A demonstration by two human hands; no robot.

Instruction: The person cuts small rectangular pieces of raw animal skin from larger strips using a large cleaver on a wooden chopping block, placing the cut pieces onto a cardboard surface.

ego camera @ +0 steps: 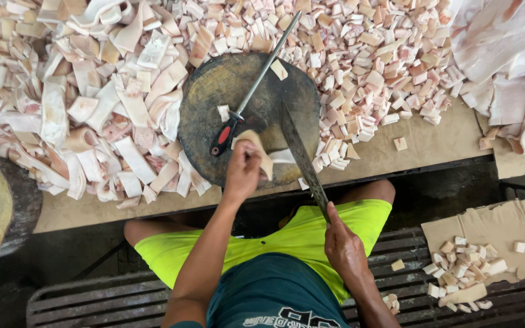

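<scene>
At the centre of the frame the left hand (242,172) is clenched around a pale strip of pork skin (256,149), holding it on the lower edge of the round dark chopping block (214,91). The right hand (343,246), lower right, grips the handle of a long knife (301,158) whose blade slants up onto the block beside the strip. A sharpening steel (256,82) with a red-and-black handle lies across the block, and cut skin pieces (360,54) cover the tabletop (432,143) across the upper frame.

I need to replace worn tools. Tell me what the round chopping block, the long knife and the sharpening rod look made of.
Round chopping block: likely wood, dark, stained, worn matte top. Long knife in the right hand: dull grey metal blade, apparently steel; its handle is hidden. Sharpening rod: slim shiny metal shaft, red and black handle, probably plastic.
</scene>
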